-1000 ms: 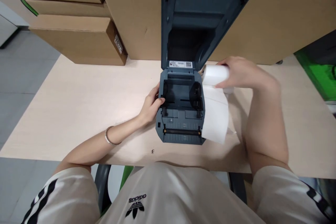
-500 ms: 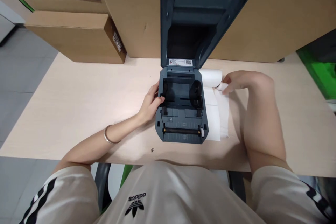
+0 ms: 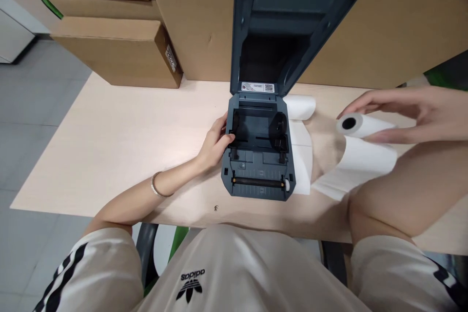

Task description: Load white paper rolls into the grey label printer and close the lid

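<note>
A dark grey label printer (image 3: 260, 153) sits on the pale wooden table (image 3: 120, 141) with its lid (image 3: 288, 14) raised and its roll bay empty. My left hand (image 3: 216, 142) grips the printer's left wall, fingers curled over the edge. My right hand (image 3: 409, 109) holds a white paper roll (image 3: 360, 126) in the air to the right of the printer, black core facing me, its loose end (image 3: 351, 168) hanging to the table. Another white roll (image 3: 300, 106) lies beside the printer's right side with a strip of paper (image 3: 302, 156) trailing toward me.
Large cardboard boxes (image 3: 117, 51) are stacked along the table's far edge behind the printer. Something green (image 3: 444, 78) shows at the far right. Grey floor (image 3: 40, 102) lies to the left. A small dark speck (image 3: 216, 208) sits near the front edge.
My right hand let go of the roll beside the printer, moved right and now holds a second roll with its end trailing. The left hand stayed on the printer.
</note>
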Available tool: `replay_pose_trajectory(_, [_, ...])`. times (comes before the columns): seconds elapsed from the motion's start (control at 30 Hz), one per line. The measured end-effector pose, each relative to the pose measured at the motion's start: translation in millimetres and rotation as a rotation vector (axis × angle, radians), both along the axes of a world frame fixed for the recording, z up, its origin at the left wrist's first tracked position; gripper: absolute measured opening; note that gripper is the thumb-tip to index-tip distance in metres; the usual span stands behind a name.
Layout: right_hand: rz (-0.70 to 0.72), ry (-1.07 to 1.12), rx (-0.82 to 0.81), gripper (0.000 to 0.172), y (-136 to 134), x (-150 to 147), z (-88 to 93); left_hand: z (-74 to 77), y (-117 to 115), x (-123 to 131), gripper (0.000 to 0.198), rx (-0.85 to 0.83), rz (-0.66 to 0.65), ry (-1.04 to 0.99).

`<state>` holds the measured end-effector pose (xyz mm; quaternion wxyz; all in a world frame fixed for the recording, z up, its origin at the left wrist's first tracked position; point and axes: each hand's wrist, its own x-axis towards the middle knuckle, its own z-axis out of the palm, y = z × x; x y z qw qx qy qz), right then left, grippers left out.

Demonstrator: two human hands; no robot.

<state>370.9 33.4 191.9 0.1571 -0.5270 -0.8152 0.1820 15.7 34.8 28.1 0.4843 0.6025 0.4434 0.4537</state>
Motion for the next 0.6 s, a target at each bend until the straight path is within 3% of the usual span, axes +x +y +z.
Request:
replay_pose_trajectory(0.13, [0.078,0.040,-0.025,0.056,13,-41,-0.3,1.2,1,-1,0.065,0.006,-0.011,0.017])
replay_pose_trajectory(0.33, [0.262,0.157,-0.200,0.045,38,-80,-23.5,0.1,3,-3,0.071,0.024,-0.045,0.053])
replay_pose_trajectory(0.5, [0.222,0.035,0.118,0.043,38,-93,-45.7,-5.7,5,-4,0.072,0.035,-0.053,0.054])
replay_pose_trajectory(0.6, [0.192,-0.024,0.202,0.047,28,-93,-41.4,-7.5,5,-4,0.072,0.059,-0.039,0.080])
